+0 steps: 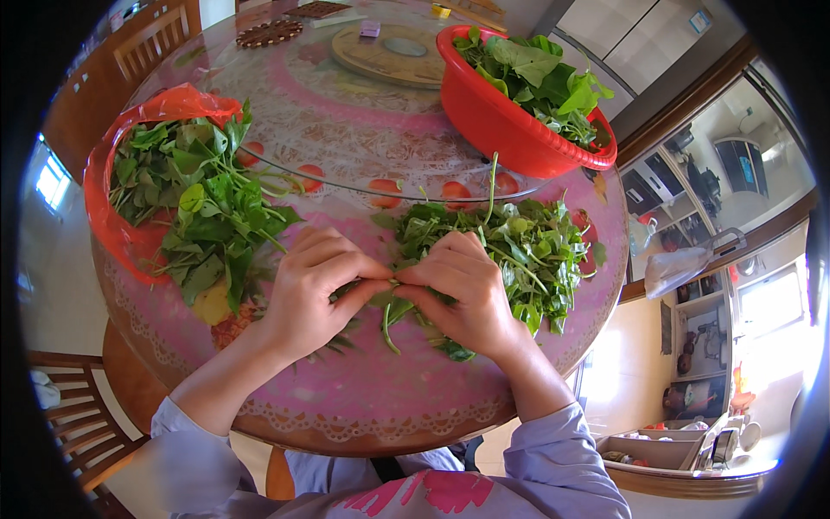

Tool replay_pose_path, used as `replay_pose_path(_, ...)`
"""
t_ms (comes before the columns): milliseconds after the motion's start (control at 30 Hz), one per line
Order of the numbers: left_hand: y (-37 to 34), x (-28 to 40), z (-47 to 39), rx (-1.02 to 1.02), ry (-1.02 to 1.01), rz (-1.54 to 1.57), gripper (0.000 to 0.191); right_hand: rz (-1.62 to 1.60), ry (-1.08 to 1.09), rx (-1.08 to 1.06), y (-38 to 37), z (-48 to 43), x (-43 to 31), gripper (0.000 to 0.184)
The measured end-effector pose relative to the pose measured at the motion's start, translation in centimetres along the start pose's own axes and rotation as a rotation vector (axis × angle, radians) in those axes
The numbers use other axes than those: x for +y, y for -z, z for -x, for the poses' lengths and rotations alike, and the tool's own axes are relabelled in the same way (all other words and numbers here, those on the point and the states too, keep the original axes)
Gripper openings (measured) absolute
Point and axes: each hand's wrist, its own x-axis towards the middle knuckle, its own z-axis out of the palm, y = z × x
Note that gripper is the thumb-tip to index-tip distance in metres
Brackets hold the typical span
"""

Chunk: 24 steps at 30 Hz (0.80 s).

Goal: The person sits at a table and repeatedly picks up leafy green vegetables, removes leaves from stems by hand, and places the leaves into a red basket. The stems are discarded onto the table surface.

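My left hand (318,292) and my right hand (460,292) meet fingertip to fingertip over the near half of the round table, pinching a green stem between them. Most of that stem is hidden by the fingers. Left of my left hand, leafy greens (201,207) spill out of a red plastic bag (107,220). A loose pile of leaves and stems (545,259) lies beside and behind my right hand, with one thin stem sticking up. Farther back at the right, a tilted red plastic basin (499,130) holds more leaves.
The round table (389,396) has a patterned cover under a clear sheet. At the back are a round wooden board (363,58), a beaded trivet (269,34) and a yellow tape roll (441,10). A slatted wooden chair (84,415) stands at the lower left.
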Motion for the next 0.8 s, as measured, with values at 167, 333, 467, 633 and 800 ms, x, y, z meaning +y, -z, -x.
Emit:
replay_pose_path(167, -0.3, 0.1, 0.3, -0.061, 0.074, 0.096, 0.016, -0.085, -0.067, 0.014, -0.3, -0.1, 0.4, 0.019)
replay_pose_path(333, -0.3, 0.1, 0.2, -0.028, 0.068, 0.108, 0.016, -0.184, -0.121, 0.036, -0.2, 0.0, 0.4, 0.017)
replay_pose_path(467, 0.2, 0.2, -0.2, -0.035, 0.083, 0.103, 0.016, -0.327, -0.259, 0.077, 0.1, 0.1, -0.1, 0.014)
replay_pose_path(633, -0.3, 0.3, 0.4, -0.088, 0.159, 0.163, 0.015, -0.489, -0.343, 0.079, 0.1, 0.0, -0.5, 0.012)
replay_pose_path(800, 0.0, 0.3, 0.5, -0.081, 0.231, 0.196, 0.012, -0.74, -0.47, 0.406, 1.7, 0.4, 0.5, 0.007)
